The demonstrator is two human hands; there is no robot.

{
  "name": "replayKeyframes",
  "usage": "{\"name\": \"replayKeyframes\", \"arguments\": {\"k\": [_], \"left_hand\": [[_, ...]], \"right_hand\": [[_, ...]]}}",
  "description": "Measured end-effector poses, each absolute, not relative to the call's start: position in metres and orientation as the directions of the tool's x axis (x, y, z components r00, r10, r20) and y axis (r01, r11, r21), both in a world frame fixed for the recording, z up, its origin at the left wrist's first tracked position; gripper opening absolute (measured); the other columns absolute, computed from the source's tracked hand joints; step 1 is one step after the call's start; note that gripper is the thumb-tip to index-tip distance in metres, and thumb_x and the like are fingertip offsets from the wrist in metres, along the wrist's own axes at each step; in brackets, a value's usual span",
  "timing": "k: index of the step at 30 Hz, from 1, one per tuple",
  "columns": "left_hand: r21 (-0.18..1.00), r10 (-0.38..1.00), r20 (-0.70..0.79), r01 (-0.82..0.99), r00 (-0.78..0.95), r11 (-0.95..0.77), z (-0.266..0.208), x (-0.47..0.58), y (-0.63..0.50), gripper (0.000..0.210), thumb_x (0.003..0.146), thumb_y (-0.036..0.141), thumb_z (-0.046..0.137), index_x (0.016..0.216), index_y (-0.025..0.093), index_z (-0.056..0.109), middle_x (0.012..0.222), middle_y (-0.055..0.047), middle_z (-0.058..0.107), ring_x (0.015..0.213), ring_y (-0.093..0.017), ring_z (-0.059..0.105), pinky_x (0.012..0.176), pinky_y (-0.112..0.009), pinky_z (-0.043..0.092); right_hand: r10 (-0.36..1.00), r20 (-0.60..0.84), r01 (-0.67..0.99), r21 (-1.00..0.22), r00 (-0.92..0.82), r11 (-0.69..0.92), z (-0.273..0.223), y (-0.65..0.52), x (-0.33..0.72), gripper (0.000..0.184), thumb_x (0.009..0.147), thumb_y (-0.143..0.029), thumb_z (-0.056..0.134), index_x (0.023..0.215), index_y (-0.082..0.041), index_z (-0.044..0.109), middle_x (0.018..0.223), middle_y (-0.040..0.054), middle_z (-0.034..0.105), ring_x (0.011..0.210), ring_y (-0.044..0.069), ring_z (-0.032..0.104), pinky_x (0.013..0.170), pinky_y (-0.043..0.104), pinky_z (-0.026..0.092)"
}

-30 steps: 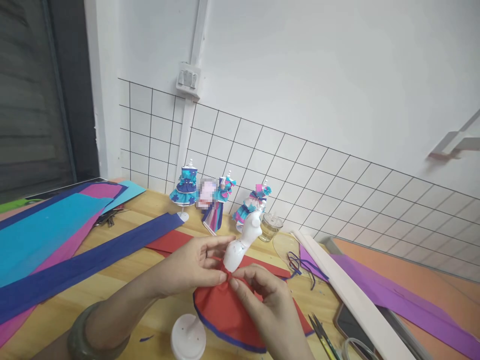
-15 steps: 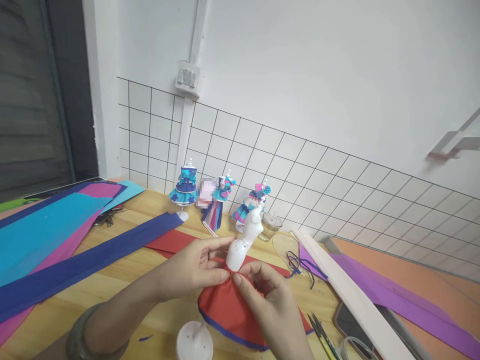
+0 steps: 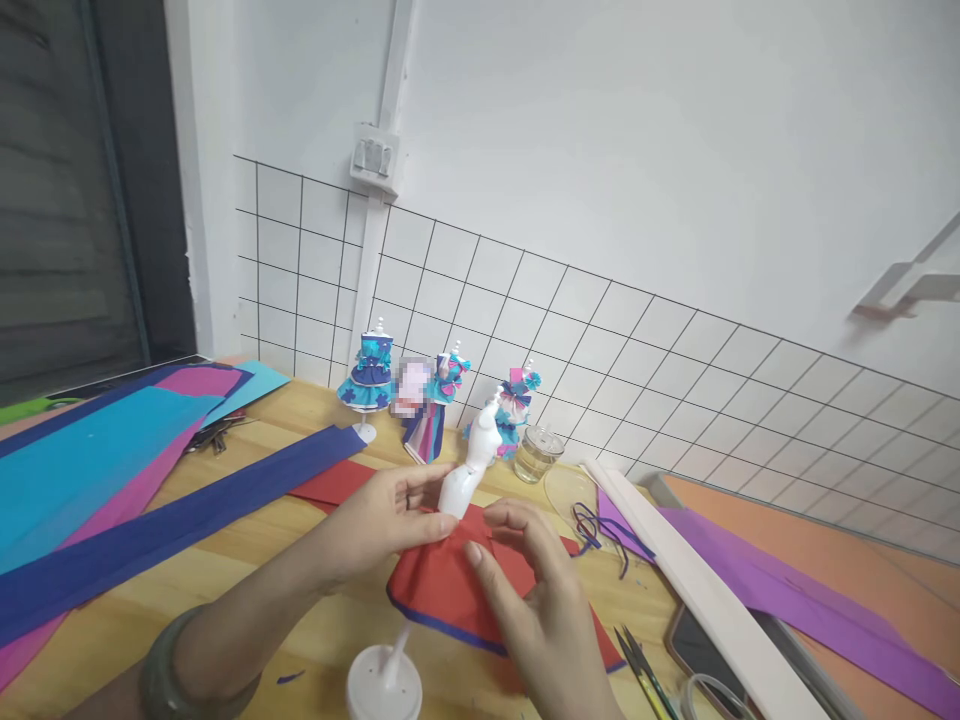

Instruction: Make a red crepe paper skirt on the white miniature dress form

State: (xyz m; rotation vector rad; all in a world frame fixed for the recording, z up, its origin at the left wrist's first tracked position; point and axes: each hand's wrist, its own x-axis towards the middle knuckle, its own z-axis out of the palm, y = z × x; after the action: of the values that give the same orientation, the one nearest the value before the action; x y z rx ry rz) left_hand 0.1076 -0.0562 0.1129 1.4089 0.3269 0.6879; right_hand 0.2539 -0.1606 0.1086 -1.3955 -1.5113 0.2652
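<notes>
The left hand (image 3: 382,525) has its grip closed around the tilted white mannequin (image 3: 460,487) at the top of its red skirt (image 3: 439,580), over the wooden surface (image 3: 330,640), while the right hand (image 3: 544,600), thumb and fingers parted, hangs released beside the skirt.

Mannequin base (image 3: 367,690) cropped; pixelated item (image 3: 412,387) unreadable.

The left grip (image 3: 381,525) clasps; the right grip (image 3: 546,612) gapes.
</notes>
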Motion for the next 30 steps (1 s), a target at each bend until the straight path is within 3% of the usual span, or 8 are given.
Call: {"name": "replayKeyframes", "arguments": {"k": [2,5,8,17,20,24,27,30], "left_hand": [[0.975,0.652,0.164,-0.222,0.741,0.006,0.116,0.106,-0.053,0.050,0.076,0.019,0.065,0.123,0.021,0.051,0.119,-0.007,0.062,0.112,-0.023,0.053,0.096,-0.037,0.040],[0.976,0.718,0.136,-0.218,0.682,0.022,0.118,0.105,-0.052,0.049,0.074,0.020,0.067,0.120,0.018,0.052,0.119,-0.009,0.061,0.114,-0.024,0.051,0.097,-0.036,0.039],[0.970,0.767,0.091,-0.231,0.635,0.076,0.117,0.106,-0.054,0.058,0.070,0.020,0.070,0.123,0.016,0.047,0.117,-0.011,0.061,0.112,-0.024,0.053,0.096,-0.037,0.039],[0.970,0.751,0.098,-0.232,0.653,0.074,0.115,0.106,-0.056,0.043,0.071,0.022,0.069,0.109,0.015,0.050,0.101,-0.011,0.067,0.100,-0.024,0.059,0.091,-0.038,0.040],[0.971,0.725,0.117,-0.231,0.679,0.060,0.118,0.103,-0.053,0.042,0.071,0.023,0.069,0.108,0.015,0.050,0.102,-0.011,0.067,0.100,-0.024,0.060,0.090,-0.038,0.041],[0.974,0.634,0.145,-0.221,0.760,0.041,0.121,0.097,-0.052,0.045,0.071,0.022,0.070,0.111,0.016,0.049,0.107,-0.012,0.067,0.103,-0.025,0.059,0.090,-0.038,0.042],[0.973,0.578,0.171,-0.228,0.798,0.027,0.120,0.094,-0.052,0.046,0.071,0.020,0.071,0.112,0.017,0.051,0.114,-0.013,0.064,0.108,-0.026,0.056,0.093,-0.040,0.042],[0.973,0.548,0.186,-0.231,0.816,0.015,0.118,0.093,-0.051,0.047,0.069,0.020,0.072,0.112,0.017,0.053,0.116,-0.013,0.062,0.111,-0.027,0.055,0.096,-0.042,0.040]], "right_hand": [[0.775,0.628,0.721,-0.569,0.071,0.395,0.109,-0.164,0.254,0.024,0.082,-0.029,0.058,0.104,-0.024,0.049,0.107,0.0044,0.053,0.102,0.018,0.050,0.086,0.028,0.043],[0.695,0.703,0.826,-0.295,-0.153,0.480,0.110,-0.167,0.249,0.037,0.075,-0.031,0.066,0.106,-0.019,0.050,0.100,0.0083,0.052,0.094,0.021,0.051,0.076,0.032,0.048],[0.582,0.768,0.874,-0.061,-0.268,0.482,0.107,-0.166,0.242,0.022,0.077,-0.019,0.063,0.098,-0.015,0.058,0.084,0.0083,0.056,0.075,0.020,0.050,0.061,0.033,0.046],[0.354,0.804,0.819,0.262,-0.478,0.510,0.102,-0.162,0.225,0.012,0.077,-0.002,0.054,0.082,-0.008,0.063,0.063,0.0066,0.063,0.060,0.016,0.048,0.050,0.031,0.037],[0.394,0.797,0.793,0.167,-0.458,0.586,0.104,-0.165,0.231,0.013,0.076,-0.011,0.060,0.089,-0.011,0.061,0.072,0.0067,0.063,0.064,0.017,0.050,0.055,0.032,0.040],[0.588,0.798,0.756,-0.303,-0.132,0.580,0.108,-0.167,0.246,0.021,0.083,-0.021,0.053,0.104,-0.019,0.052,0.094,0.0074,0.059,0.086,0.019,0.054,0.074,0.033,0.044],[0.860,0.499,0.578,-0.735,0.107,0.354,0.112,-0.164,0.254,0.014,0.089,-0.030,0.045,0.096,-0.023,0.054,0.094,0.0026,0.061,0.093,0.017,0.054,0.080,0.027,0.041],[0.974,0.207,0.360,-0.919,0.095,0.160,0.115,-0.159,0.257,0.028,0.089,-0.042,0.042,0.077,-0.020,0.056,0.077,-0.0002,0.057,0.079,0.015,0.052,0.072,0.024,0.040]]}}
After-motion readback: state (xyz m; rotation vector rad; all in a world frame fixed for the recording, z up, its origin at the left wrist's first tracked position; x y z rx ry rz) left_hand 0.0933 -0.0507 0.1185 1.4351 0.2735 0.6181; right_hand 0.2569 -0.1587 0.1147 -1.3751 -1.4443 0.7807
